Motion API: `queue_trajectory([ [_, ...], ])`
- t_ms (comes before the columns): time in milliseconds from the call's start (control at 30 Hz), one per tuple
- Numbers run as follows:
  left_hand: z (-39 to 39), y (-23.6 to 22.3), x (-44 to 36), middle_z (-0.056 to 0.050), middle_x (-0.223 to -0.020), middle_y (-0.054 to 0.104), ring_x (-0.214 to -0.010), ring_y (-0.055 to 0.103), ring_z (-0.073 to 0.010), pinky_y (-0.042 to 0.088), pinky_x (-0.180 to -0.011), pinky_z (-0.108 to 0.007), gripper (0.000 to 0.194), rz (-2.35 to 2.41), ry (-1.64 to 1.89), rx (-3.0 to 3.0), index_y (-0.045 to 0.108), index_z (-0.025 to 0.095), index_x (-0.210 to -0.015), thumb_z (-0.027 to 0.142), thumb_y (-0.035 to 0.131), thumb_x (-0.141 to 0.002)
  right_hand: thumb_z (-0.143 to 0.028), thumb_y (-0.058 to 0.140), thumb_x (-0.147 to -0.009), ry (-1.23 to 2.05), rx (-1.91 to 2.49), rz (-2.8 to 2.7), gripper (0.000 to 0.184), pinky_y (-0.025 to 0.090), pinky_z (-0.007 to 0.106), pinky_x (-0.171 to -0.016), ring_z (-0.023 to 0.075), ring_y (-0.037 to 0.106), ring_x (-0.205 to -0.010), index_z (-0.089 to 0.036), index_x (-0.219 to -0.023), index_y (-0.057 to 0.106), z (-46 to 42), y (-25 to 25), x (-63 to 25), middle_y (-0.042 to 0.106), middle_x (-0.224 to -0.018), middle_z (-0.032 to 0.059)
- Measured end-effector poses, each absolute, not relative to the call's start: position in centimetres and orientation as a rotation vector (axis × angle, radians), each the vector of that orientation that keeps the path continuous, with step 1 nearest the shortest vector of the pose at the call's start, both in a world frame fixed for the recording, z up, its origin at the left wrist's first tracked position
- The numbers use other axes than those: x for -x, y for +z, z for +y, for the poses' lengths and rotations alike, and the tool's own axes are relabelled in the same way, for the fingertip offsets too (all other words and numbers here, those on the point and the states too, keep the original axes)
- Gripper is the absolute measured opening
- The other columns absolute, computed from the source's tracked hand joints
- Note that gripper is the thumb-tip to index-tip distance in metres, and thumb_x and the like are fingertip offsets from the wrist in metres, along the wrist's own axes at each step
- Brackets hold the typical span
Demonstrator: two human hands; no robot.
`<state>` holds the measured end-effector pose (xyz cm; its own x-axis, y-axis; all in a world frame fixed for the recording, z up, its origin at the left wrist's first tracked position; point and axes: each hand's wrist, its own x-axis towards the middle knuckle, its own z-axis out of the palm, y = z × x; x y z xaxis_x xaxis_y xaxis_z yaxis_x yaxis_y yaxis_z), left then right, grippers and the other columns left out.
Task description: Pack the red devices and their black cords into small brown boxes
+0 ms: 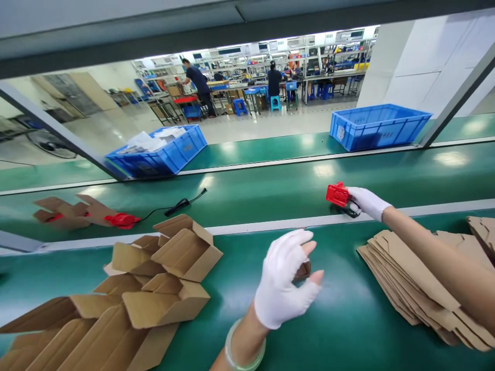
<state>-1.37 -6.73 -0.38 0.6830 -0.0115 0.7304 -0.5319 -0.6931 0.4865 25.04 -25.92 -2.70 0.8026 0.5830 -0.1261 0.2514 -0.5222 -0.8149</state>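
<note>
In the head view my right hand (365,202), in a white glove, reaches out over the conveyor and is closed on a red plastic device (337,194) with a dark lower part. What kind of device it is, I cannot make out. My left hand (284,278), gloved with bare thumb and fingertip showing, hovers over the near green surface, thumb and fingers apart. Behind its palm a small brown piece (303,270) shows in part; whether the hand touches it is hidden. Beneath my right forearm lies a stack of flat cardboard boxes (413,288).
Opened cardboard boxes (181,252) crowd the left. Beyond them on the conveyor (263,198) lie another red device (124,220) with a black cable (178,206) and more cardboard. Two blue crates (381,129) (181,152) stand behind. People work at distant benches.
</note>
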Motion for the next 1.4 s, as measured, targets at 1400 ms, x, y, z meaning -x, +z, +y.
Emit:
queue_trajectory([
  [1400,-1.2,-12.9,4.3,-0.007,-0.116,0.058,-0.106,0.057,-0.0252,0.048,-0.09,-0.036,0.057,0.256,0.134,-2.19,0.045,0.019,-0.122,0.035,0.071,-0.074,-0.01,0.034,-0.088,0.082,2.888,-1.827,0.025,0.035,0.029,-0.055,0.0254,0.057,-0.073,-0.012,-0.109,0.049,-15.4,1.2,-2.9,0.053,-0.091,0.0141],
])
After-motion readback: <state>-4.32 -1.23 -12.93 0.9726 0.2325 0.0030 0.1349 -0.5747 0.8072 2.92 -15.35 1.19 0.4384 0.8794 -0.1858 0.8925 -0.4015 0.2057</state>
